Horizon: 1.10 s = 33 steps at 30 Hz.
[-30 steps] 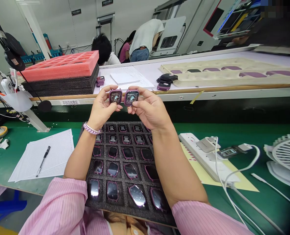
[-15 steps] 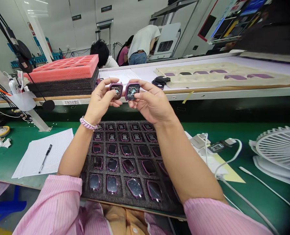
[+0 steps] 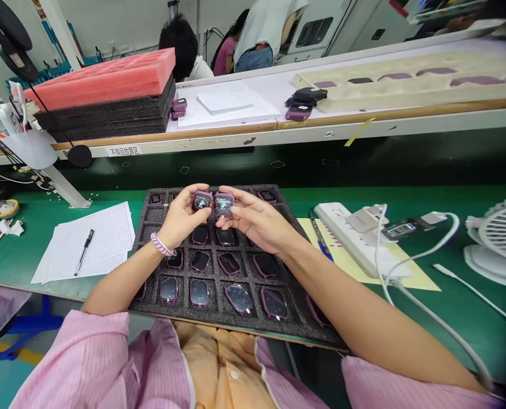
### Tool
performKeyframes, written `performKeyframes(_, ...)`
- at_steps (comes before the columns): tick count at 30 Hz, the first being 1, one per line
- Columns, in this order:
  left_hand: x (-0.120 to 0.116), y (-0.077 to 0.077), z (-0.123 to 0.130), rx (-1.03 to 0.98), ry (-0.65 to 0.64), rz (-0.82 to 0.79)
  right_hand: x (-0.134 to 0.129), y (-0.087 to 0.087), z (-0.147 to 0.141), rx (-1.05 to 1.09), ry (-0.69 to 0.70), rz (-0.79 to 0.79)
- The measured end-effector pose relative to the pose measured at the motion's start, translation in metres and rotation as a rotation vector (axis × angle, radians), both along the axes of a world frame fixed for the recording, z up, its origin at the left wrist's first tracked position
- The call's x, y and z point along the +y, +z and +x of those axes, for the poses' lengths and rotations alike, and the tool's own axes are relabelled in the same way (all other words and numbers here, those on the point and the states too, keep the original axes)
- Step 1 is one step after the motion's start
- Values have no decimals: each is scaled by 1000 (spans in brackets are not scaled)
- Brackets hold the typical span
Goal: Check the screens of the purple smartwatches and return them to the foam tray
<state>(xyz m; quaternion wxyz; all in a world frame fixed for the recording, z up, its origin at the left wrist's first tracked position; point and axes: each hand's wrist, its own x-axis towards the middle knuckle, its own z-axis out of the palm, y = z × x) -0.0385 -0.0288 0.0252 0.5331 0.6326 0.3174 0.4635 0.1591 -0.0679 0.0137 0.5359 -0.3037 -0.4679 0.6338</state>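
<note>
My left hand pinches a purple-framed smartwatch between thumb and fingers, its screen lit. In my right hand is a second smartwatch, also purple and lit, held close beside the first. Both are raised over a black foam tray on the bench. Rows of similar watch bodies lie face up in the tray's square pockets, such as the dark-screened one in the front row. My hands and forearms hide part of the tray's back and right side.
Grid paper with a pen lies left. At right are a power strip, cables and a white fan. A raised shelf spans the back, bearing pink foam trays and a cream tray. Other people are behind it.
Both hands have come down with their watches, from shelf height to just above the foam tray's back rows. The view has tipped downward.
</note>
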Motion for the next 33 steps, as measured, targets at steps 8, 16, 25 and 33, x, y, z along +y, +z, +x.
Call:
performKeyframes(8, -3, -27, -7, 191, 87, 104, 0, -28, 2, -14, 148, -47)
performKeyframes(16, -9, -25, -8, 327, 66, 175, -1, -29, 2, 20, 201, -20)
performKeyframes(25, -11, -23, -9, 298, 110, 224, -2, -31, 2, 20, 186, -4)
performKeyframes(33, -13, -24, -10, 300, 104, 215, -4, -30, 1, 17, 184, 3)
